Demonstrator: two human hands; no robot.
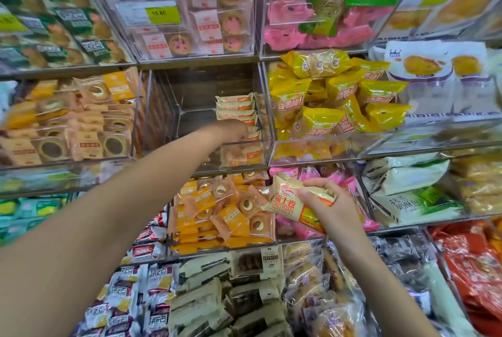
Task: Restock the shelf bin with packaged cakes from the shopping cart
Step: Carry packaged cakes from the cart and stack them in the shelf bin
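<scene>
The left hand [233, 130] reaches into the clear shelf bin [190, 108], touching the stacked cakes [235, 108] at its right side; I cannot tell its grasp. The right hand [326, 200] grips a cream-wrapped cake [288, 200] below the bin's right front corner.

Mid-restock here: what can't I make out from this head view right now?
- Shopping cart: out of frame.
- Left hand: reaches into the clear bin; its grip is motion-blurred, so any hold is unclear.
- Stacked cakes: lower ones hidden behind that hand.
- Right hand holds a cake pack; fingers cover its right end.
</scene>
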